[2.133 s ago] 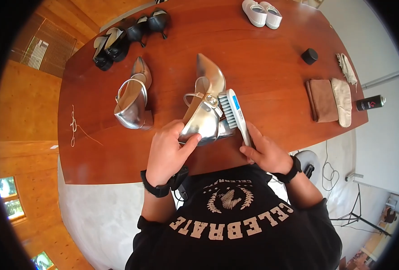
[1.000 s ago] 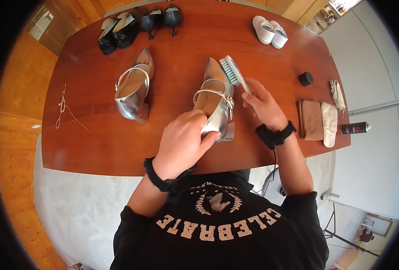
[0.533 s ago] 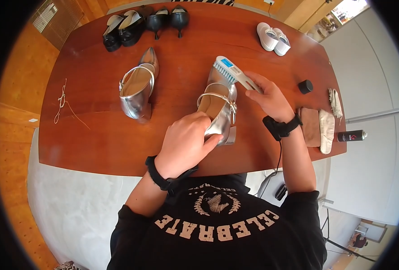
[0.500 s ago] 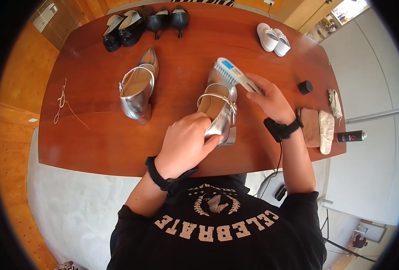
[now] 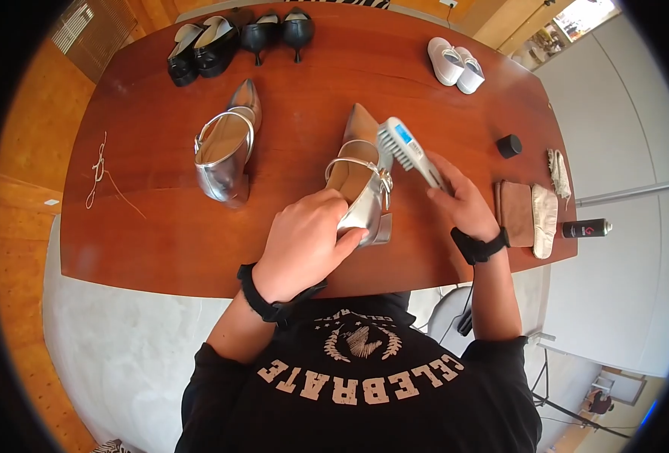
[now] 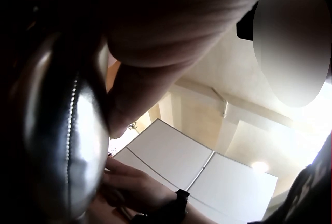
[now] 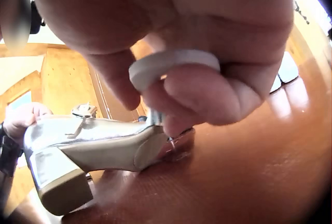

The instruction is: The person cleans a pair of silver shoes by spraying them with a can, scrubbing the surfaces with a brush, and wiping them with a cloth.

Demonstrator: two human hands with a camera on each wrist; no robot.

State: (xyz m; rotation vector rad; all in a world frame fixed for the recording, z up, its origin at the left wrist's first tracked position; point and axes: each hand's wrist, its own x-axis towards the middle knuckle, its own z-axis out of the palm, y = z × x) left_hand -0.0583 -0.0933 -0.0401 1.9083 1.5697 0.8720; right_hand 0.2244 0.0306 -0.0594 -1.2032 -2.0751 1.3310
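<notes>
My left hand (image 5: 304, 243) grips the heel end of a silver strapped shoe (image 5: 361, 200), thumb on its outer side, toe pointing away from me. My right hand (image 5: 467, 204) holds a white brush (image 5: 410, 147) by its handle, bristles at the shoe's right side near the strap. In the right wrist view the brush handle (image 7: 176, 63) lies in the curled fingers, and the shoe's block heel (image 7: 62, 182) is visible. The left wrist view shows the silver heel back (image 6: 67, 141) close up. The matching silver shoe (image 5: 227, 155) stands to the left.
Black shoes (image 5: 217, 45) and black heels (image 5: 297, 34) stand at the back left, white shoes (image 5: 455, 64) at the back right. Rightward lie a black cap (image 5: 509, 146), brown cloth (image 5: 514, 214), cream cloth (image 5: 544, 220) and spray can (image 5: 586, 228). A string (image 5: 99, 170) lies left.
Since half a second ago, the brush and my right hand have moved from over the toe back towards me and to the right. My left hand keeps its grip on the shoe.
</notes>
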